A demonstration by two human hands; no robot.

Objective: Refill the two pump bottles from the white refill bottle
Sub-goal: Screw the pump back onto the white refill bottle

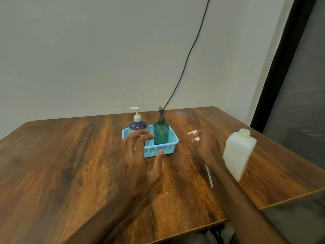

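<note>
Two pump bottles stand upright in a light blue mesh basket (159,149). The left one is dark purple with a white pump (138,124), and the right one is teal with a grey pump (161,134). My left hand (140,155) hovers just in front of the basket with its fingers spread, and it partly hides the purple bottle. My right hand (206,147) is right of the basket and grips a loose white pump head (192,132). The pump's thin tube (209,175) trails below my wrist. The white refill bottle (239,152) stands right of that hand with its neck uncapped.
Everything sits on a wooden table (61,164), with the refill bottle near its right edge. A black cable (190,53) runs down the wall to the table behind the teal bottle. A dark curtain hangs at the far right.
</note>
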